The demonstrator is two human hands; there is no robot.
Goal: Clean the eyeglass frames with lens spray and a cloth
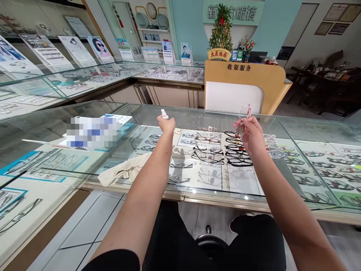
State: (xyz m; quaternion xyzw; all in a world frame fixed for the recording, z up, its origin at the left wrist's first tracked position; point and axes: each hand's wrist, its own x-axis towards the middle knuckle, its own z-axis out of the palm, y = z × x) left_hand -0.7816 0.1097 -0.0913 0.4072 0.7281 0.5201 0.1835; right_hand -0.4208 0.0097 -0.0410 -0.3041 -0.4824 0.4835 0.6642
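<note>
My left hand (167, 124) is closed around a small white spray bottle (164, 114), whose nozzle sticks up above the fingers. Raised over the right part of the glass counter, my right hand (252, 133) grips a pair of thin-framed eyeglasses (244, 111) held on end, one lens above the fingers and the other beside them. Below and between the hands, several dark eyeglasses (239, 153) lie in a column, and other frames (208, 149) rest to their left. A cream cloth (124, 171) lies crumpled left of my left forearm.
The glass display counter (180, 195) spans the space before me, with more eyeglasses (318, 173) inside at right. Papers (90, 131) and a thin white stick (36, 142) lie at left. Beyond stand a wooden cashier desk (273, 82) and other display cases (169, 67).
</note>
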